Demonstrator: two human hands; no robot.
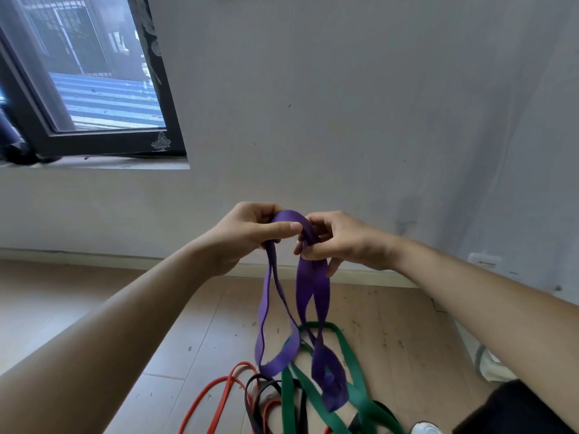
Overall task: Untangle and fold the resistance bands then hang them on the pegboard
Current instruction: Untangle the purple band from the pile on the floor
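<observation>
Purple band (308,296) is hanging in twisted loops, its top gripped by the left hand (250,233) and pinched by the right hand (341,242), above green band (351,386) lying on the floor (94,308).

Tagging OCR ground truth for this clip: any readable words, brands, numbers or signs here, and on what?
No legible text anywhere.
purple band: no print visible.
window frame: pale tree-shaped mark at its lower right corner, a picture, not letters.
wall plate: dark marks, too blurred to read.
</observation>
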